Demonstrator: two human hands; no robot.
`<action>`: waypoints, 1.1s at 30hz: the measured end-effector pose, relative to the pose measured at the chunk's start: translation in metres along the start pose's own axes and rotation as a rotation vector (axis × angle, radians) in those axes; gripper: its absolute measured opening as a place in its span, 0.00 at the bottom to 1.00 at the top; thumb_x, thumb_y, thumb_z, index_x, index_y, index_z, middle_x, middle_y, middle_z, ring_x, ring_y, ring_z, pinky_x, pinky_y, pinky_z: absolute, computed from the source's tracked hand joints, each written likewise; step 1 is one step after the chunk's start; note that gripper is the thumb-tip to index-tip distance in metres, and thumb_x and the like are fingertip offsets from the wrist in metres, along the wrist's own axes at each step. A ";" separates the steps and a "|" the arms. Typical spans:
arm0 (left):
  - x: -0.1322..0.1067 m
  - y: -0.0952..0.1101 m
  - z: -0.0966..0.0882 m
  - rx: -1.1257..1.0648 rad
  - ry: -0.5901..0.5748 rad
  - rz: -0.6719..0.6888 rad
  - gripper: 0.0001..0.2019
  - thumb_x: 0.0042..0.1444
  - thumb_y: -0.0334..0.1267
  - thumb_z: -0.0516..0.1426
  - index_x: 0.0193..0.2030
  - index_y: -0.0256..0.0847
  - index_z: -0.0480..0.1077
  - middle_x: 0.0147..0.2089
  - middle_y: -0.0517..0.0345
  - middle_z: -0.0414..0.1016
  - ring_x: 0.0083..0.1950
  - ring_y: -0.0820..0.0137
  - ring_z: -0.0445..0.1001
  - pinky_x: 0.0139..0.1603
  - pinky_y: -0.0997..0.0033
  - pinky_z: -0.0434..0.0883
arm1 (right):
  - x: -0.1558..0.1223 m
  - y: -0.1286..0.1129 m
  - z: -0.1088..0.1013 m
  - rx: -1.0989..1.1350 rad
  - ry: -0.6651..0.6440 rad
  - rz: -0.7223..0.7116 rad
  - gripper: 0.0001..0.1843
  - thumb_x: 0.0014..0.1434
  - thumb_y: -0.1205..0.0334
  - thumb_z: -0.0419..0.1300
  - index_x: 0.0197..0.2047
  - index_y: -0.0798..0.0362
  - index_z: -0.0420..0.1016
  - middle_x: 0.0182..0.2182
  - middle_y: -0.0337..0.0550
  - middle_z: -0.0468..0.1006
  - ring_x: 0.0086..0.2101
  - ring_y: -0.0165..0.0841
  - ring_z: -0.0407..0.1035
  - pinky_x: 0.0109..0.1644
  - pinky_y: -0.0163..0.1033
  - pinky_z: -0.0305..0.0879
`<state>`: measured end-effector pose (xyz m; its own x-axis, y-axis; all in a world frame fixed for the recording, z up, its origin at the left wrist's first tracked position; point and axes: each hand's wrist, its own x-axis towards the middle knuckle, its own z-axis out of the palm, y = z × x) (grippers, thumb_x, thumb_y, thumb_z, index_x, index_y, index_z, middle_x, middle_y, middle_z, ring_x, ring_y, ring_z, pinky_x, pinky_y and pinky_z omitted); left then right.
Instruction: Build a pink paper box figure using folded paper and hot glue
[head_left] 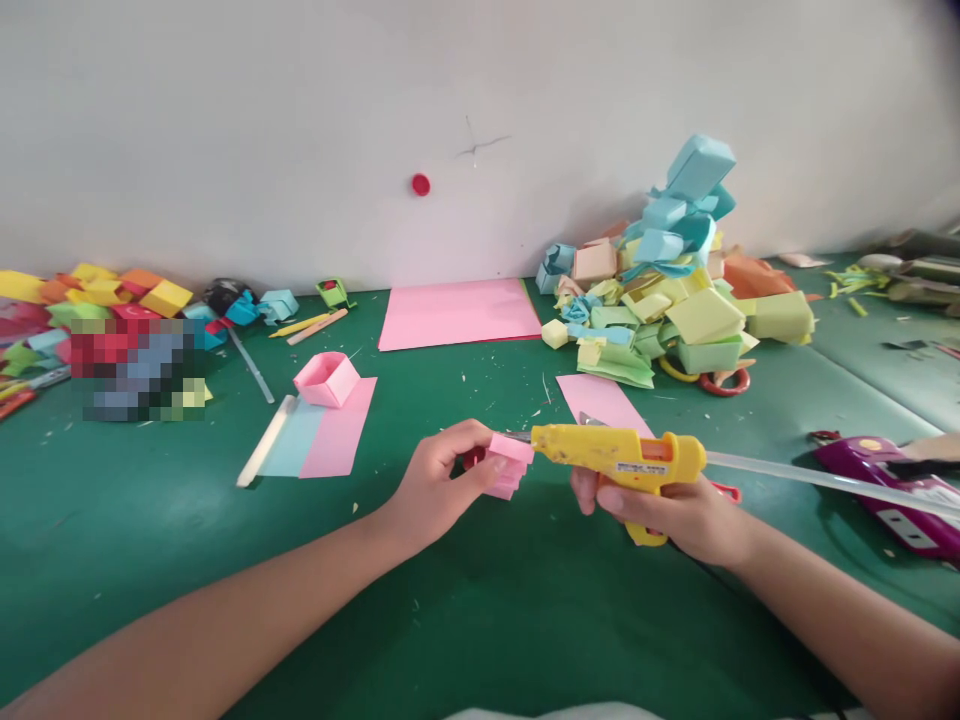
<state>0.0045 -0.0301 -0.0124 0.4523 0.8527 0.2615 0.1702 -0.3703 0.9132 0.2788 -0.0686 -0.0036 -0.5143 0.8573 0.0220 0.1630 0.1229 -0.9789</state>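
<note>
My left hand [442, 478] pinches a small folded pink paper piece [510, 466] between thumb and fingers. In my right hand [679, 515] is a yellow glue gun [619, 452], its nozzle pointing left at the upper edge of the pink piece; whether they touch I cannot tell. A long clear glue stick [795, 472] sticks out of the gun's back end. Left of my hands, an open pink paper box [327, 380] stands on pink [341, 430] and light blue paper [289, 445]. A pink sheet [604, 402] lies behind the gun, partly hidden by it.
A heap of folded paper pieces [660, 310] rises at the back right, with red-handled scissors [726, 382] beside it. Pink sheets [461, 315] lie by the wall. Colourful paper boxes [120, 290] fill the far left. A purple device [885, 495] is at the right, near a wooden stick [266, 440] across the green table.
</note>
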 end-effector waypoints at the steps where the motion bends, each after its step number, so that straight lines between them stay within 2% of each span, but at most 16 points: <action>1: 0.000 0.000 0.000 -0.001 -0.001 -0.005 0.15 0.66 0.49 0.58 0.38 0.38 0.76 0.34 0.57 0.70 0.34 0.70 0.67 0.34 0.70 0.67 | 0.000 0.000 0.001 -0.006 0.004 0.004 0.17 0.66 0.44 0.61 0.38 0.49 0.78 0.35 0.45 0.76 0.37 0.39 0.69 0.36 0.42 0.68; 8: 0.000 0.002 0.000 -0.034 -0.007 -0.021 0.15 0.65 0.49 0.59 0.39 0.38 0.77 0.36 0.55 0.72 0.36 0.69 0.70 0.35 0.70 0.68 | 0.000 -0.001 0.005 -0.068 0.007 0.085 0.19 0.65 0.42 0.61 0.36 0.50 0.75 0.32 0.44 0.72 0.33 0.36 0.66 0.30 0.39 0.65; 15: 0.001 0.002 0.000 -0.016 -0.002 -0.029 0.16 0.65 0.50 0.59 0.37 0.38 0.76 0.36 0.54 0.73 0.36 0.67 0.70 0.36 0.69 0.68 | -0.001 0.002 0.006 -0.077 0.026 0.170 0.21 0.63 0.40 0.62 0.35 0.51 0.74 0.30 0.40 0.71 0.28 0.31 0.63 0.30 0.37 0.64; 27: 0.000 -0.001 -0.001 -0.036 -0.016 -0.032 0.13 0.65 0.47 0.59 0.40 0.39 0.77 0.38 0.54 0.74 0.38 0.67 0.72 0.37 0.69 0.70 | -0.002 0.001 0.005 -0.022 -0.020 0.207 0.23 0.62 0.38 0.62 0.35 0.51 0.71 0.27 0.36 0.64 0.26 0.29 0.57 0.28 0.36 0.57; 33: 0.000 -0.002 -0.001 -0.031 -0.016 -0.029 0.14 0.65 0.48 0.59 0.40 0.39 0.77 0.38 0.53 0.74 0.39 0.67 0.72 0.38 0.68 0.70 | -0.002 0.000 0.005 -0.029 -0.014 0.226 0.24 0.61 0.37 0.62 0.36 0.51 0.71 0.27 0.36 0.65 0.26 0.29 0.58 0.28 0.37 0.57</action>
<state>0.0034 -0.0294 -0.0139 0.4618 0.8566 0.2302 0.1562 -0.3340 0.9295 0.2759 -0.0731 -0.0049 -0.4739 0.8576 -0.1999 0.2990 -0.0568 -0.9526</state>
